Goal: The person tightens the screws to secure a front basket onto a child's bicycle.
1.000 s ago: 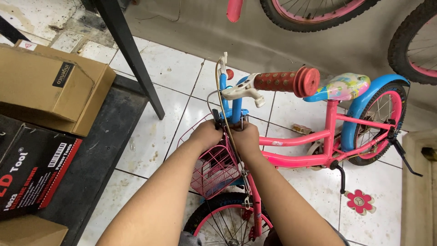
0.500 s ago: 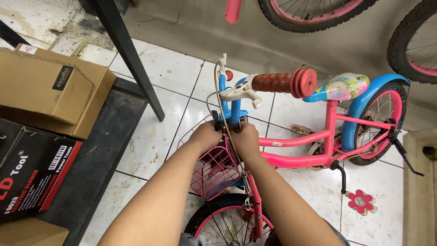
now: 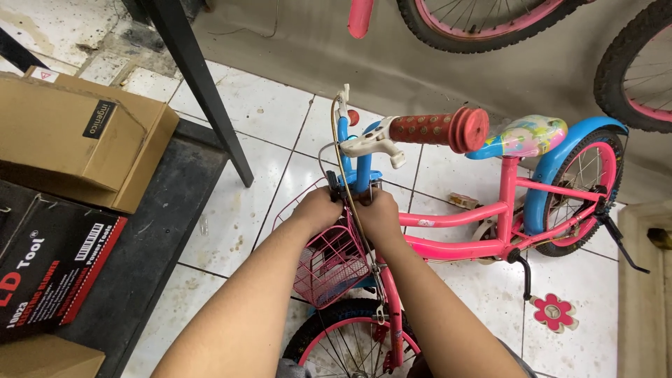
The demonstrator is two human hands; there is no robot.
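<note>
The one camera is sitting on the person's head, looking steeply down and forward along both forearms. It is hanging close over the left hand (image 3: 323, 210) and right hand (image 3: 378, 213) at the stem of a pink child's bicycle (image 3: 490, 217), taking in white floor tiles (image 3: 231, 203), cardboard boxes (image 3: 77, 133) at left and hanging wheels (image 3: 490, 21) along the top edge.

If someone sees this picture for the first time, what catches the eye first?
The pink bike in the middle, with both hands at its blue stem: left hand, right hand. Just below them hangs a pink basket. A red grip sticks out above the hands.
</note>
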